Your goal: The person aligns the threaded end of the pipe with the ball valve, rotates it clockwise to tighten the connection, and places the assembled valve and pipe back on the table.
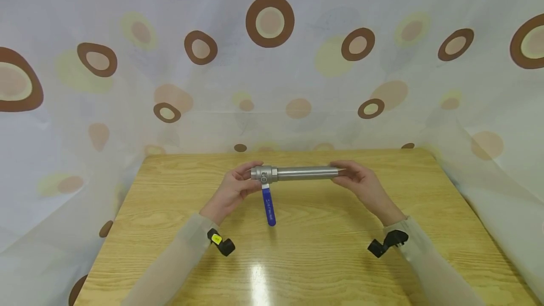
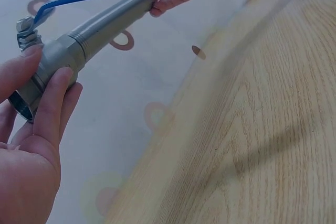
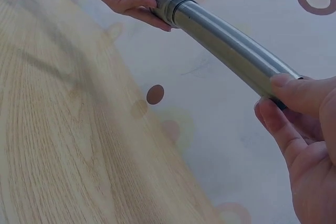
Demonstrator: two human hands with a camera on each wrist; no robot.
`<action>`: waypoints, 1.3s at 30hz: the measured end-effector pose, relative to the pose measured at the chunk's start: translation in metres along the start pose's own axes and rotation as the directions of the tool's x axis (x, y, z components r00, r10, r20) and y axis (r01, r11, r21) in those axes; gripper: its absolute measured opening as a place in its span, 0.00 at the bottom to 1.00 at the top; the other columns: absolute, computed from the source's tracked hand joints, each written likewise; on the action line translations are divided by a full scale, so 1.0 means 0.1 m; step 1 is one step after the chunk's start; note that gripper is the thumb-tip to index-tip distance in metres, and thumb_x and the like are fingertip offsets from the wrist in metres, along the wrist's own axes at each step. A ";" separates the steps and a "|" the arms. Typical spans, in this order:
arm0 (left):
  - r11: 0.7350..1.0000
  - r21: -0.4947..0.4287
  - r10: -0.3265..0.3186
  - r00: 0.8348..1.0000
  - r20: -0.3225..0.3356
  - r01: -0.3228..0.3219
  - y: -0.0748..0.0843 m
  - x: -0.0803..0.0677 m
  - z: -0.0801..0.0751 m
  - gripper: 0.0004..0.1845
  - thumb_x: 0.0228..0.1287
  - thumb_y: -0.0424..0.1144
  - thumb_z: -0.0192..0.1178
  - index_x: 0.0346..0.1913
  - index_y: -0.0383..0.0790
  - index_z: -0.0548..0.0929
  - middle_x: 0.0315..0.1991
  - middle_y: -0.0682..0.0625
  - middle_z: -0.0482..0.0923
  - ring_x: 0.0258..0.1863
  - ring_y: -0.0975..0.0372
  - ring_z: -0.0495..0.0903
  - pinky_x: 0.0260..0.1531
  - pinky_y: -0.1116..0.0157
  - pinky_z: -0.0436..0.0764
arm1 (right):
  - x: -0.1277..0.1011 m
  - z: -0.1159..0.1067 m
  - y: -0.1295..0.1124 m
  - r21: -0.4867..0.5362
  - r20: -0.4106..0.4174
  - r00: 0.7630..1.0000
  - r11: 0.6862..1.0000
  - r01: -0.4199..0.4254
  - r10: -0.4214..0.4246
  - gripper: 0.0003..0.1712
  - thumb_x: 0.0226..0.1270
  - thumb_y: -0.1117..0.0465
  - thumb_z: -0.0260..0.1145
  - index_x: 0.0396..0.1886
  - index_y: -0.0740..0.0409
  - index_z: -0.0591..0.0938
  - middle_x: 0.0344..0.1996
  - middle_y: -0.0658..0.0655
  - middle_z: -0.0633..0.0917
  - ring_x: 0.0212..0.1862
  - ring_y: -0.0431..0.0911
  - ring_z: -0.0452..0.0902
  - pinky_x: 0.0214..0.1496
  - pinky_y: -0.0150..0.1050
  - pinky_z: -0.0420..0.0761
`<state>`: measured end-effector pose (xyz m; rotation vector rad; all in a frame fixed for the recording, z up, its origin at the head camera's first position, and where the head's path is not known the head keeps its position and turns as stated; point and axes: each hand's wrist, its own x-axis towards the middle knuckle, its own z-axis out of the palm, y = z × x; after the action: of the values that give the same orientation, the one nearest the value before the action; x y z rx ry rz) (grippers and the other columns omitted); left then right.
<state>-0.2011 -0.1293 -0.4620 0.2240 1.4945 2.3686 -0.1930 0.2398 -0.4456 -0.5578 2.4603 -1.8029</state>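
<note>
A steel ball valve [image 1: 264, 174] with a blue lever handle [image 1: 268, 206] is joined to a straight metal pipe [image 1: 307, 173]. My left hand [image 1: 233, 188] grips the valve body at its open end, thumb on one side and fingers on the other. At the pipe's far end, my right hand [image 1: 361, 182] pinches it between thumb and fingers. The assembly is held level above the table, the handle pointing toward me in the head view. In the left wrist view the valve's bore [image 2: 21, 106] shows beside the palm. Threads show where the pipe [image 3: 231, 51] meets the valve.
Below lies a wood-grain table [image 1: 314, 259]. A pale curtain [image 1: 272, 79] with brown ringed spots rises behind it and along both sides. A small black camera sits on each wrist, the left camera [image 1: 222, 243] and the right camera [image 1: 386, 242].
</note>
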 end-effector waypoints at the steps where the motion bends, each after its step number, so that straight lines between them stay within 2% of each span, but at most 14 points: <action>1: 1.000 -0.001 0.001 1.000 0.001 -0.001 0.00 0.00 0.00 0.29 0.65 0.16 0.56 0.50 0.56 0.90 0.55 0.51 0.83 0.54 0.58 0.80 0.51 0.66 0.87 | 0.00 0.00 0.00 -0.010 -0.005 1.000 1.000 -0.002 0.002 0.25 0.75 0.62 0.67 0.68 0.62 0.78 0.53 0.50 0.85 0.53 0.38 0.83 0.55 0.32 0.85; 5: 1.000 -0.003 0.005 1.000 0.001 -0.005 0.00 -0.01 0.01 0.29 0.65 0.16 0.56 0.50 0.56 0.89 0.55 0.51 0.84 0.53 0.58 0.81 0.51 0.66 0.87 | 0.00 0.00 0.01 -0.031 -0.020 1.000 0.999 -0.014 0.013 0.25 0.76 0.60 0.67 0.68 0.61 0.78 0.51 0.48 0.86 0.51 0.38 0.83 0.55 0.33 0.85; 11: 1.000 -0.003 0.006 1.000 -0.003 -0.006 0.01 -0.02 0.01 0.29 0.64 0.15 0.56 0.49 0.56 0.90 0.54 0.52 0.84 0.53 0.58 0.81 0.51 0.66 0.87 | -0.01 0.00 0.01 0.027 -0.001 1.000 1.000 0.000 0.000 0.25 0.75 0.63 0.68 0.69 0.61 0.78 0.53 0.47 0.85 0.53 0.38 0.83 0.54 0.30 0.85; 19: 1.000 -0.013 -0.001 1.000 -0.004 0.001 0.00 -0.01 0.01 0.29 0.63 0.15 0.56 0.50 0.54 0.90 0.54 0.51 0.84 0.53 0.58 0.81 0.51 0.65 0.87 | -0.01 0.00 0.04 -0.006 -0.017 1.000 1.000 0.013 -0.013 0.23 0.76 0.61 0.67 0.67 0.56 0.80 0.52 0.45 0.85 0.52 0.38 0.84 0.53 0.30 0.85; 25: 1.000 -0.007 -0.001 1.000 -0.005 0.001 -0.01 0.00 0.00 0.29 0.63 0.15 0.56 0.49 0.56 0.90 0.54 0.52 0.84 0.54 0.58 0.81 0.51 0.65 0.87 | -0.01 -0.01 0.04 0.069 0.022 1.000 0.998 0.009 -0.011 0.28 0.74 0.65 0.68 0.72 0.59 0.76 0.56 0.48 0.83 0.54 0.38 0.83 0.55 0.30 0.85; 32: 1.000 -0.006 0.000 1.000 0.000 0.000 0.00 0.00 0.00 0.29 0.64 0.15 0.56 0.49 0.56 0.90 0.55 0.52 0.83 0.54 0.58 0.81 0.52 0.65 0.87 | -0.02 -0.02 0.03 -0.001 -0.010 1.000 1.000 -0.007 0.007 0.24 0.75 0.60 0.68 0.68 0.57 0.80 0.51 0.46 0.86 0.52 0.38 0.84 0.54 0.31 0.85; 35: 1.000 0.003 0.004 1.000 -0.002 -0.004 0.00 0.00 0.00 0.29 0.64 0.15 0.56 0.49 0.56 0.89 0.54 0.51 0.83 0.53 0.58 0.81 0.52 0.65 0.87 | -0.02 -0.02 0.02 0.003 -0.006 1.000 1.000 -0.006 0.006 0.25 0.75 0.60 0.68 0.70 0.57 0.79 0.52 0.46 0.86 0.53 0.38 0.83 0.55 0.32 0.85; 39: 1.000 0.000 0.004 1.000 0.000 -0.004 0.00 0.00 0.01 0.30 0.64 0.15 0.55 0.49 0.56 0.90 0.54 0.51 0.83 0.53 0.58 0.81 0.51 0.65 0.87 | -0.03 -0.02 0.02 0.037 0.004 1.000 0.999 0.003 -0.003 0.26 0.74 0.63 0.68 0.69 0.61 0.78 0.52 0.48 0.85 0.52 0.39 0.83 0.54 0.32 0.86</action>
<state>-0.2009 -0.1289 -0.4612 0.2276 1.4953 2.3715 -0.1914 0.2425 -0.4473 -0.5625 2.4188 -1.8425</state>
